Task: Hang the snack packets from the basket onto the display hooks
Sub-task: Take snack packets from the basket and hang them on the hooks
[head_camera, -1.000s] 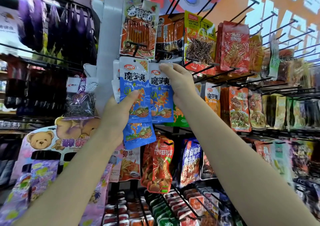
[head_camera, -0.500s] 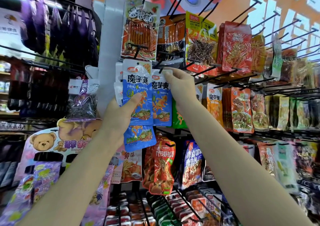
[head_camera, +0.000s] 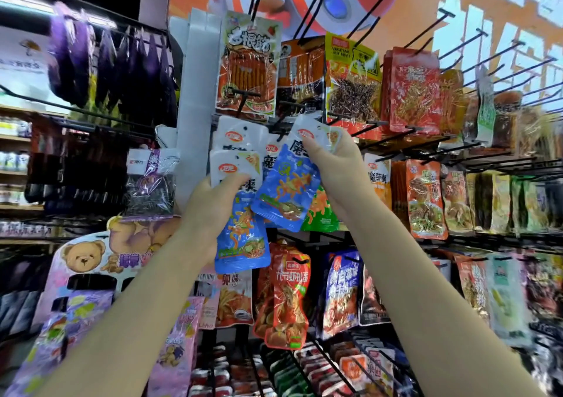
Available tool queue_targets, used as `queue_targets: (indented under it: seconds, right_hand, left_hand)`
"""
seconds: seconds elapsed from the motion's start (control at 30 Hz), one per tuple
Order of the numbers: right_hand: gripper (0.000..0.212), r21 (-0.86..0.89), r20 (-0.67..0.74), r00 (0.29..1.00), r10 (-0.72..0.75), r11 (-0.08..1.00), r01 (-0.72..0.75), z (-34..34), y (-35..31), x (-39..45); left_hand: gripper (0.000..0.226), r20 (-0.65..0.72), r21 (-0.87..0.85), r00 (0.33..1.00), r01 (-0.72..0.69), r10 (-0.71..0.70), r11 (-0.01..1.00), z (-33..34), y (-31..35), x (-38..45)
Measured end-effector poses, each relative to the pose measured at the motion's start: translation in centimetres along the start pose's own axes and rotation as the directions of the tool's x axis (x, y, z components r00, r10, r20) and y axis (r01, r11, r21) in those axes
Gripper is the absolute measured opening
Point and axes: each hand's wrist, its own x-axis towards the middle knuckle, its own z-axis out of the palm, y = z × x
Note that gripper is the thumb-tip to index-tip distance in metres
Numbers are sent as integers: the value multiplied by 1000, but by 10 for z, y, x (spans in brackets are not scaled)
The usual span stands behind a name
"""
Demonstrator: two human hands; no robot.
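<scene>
My left hand (head_camera: 210, 210) grips a small stack of blue-and-white snack packets (head_camera: 240, 232), thumb pressed across the front one's white top. My right hand (head_camera: 338, 168) pinches one more blue packet (head_camera: 286, 189) by its white upper end; it hangs tilted, top leaning right. A black display hook (head_camera: 278, 128) sticks out just left of that packet's top. Another white-topped packet (head_camera: 240, 136) hangs on the rack behind my left hand's stack. The basket is out of view.
Rows of black hooks (head_camera: 426, 137) carry red, orange and yellow snack packets to the right and above. An orange-red packet (head_camera: 288, 296) and a blue one (head_camera: 341, 293) hang below my hands. Purple bags (head_camera: 106, 61) and a bear sign (head_camera: 82, 256) fill the left.
My right hand has taken one blue packet from the front of the stack and swung it right and up, tilted. My left hand's grip shifted up to the packets' white tops.
</scene>
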Motion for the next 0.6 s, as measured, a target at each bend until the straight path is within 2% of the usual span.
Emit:
queue_targets:
  seconds: [0.03,0.13,0.2,0.23,0.33,0.47,0.53,0.57,0.6]
  right_hand:
    - [31,4,-3,999,36,999,-36,-1,0,2]
    - [27,-133,12,997,76,988,-73,2,4,5]
    - [43,-120,46,998,43,992,-38,11,6,7]
    - [44,-107,43,999,24,994,-19,16,5,7]
    - [42,-89,-36,999,-2,996,-1,26,6,17]
    - [44,-94,-138,989,-47,995,34,28,5,25]
    - [43,-121,-136,988,-67,991,51,27,6,27]
    - [41,-118,-127,989,-75,991,60,27,6,28]
    - [39,-115,-121,989,-81,991,67,26,7,29]
  left_hand:
    - [16,-8,-23,1000,16,-16,1000,-2,2,0]
    - [13,-17,-20,1000,-12,11,1000,-4,3,6]
    - [14,-60,22,996,-58,59,998,-4,4,9]
    - [16,-60,38,995,-81,83,996,-4,4,10]
    - [20,-52,38,991,-120,122,992,-4,3,13]
    - [2,3,13,995,-101,101,995,-3,2,16]
    - [24,26,-5,996,-91,91,996,-2,2,16]
    - [28,40,-10,995,-92,93,996,-2,1,18]
    - [20,31,1,994,-107,107,994,-2,-2,20]
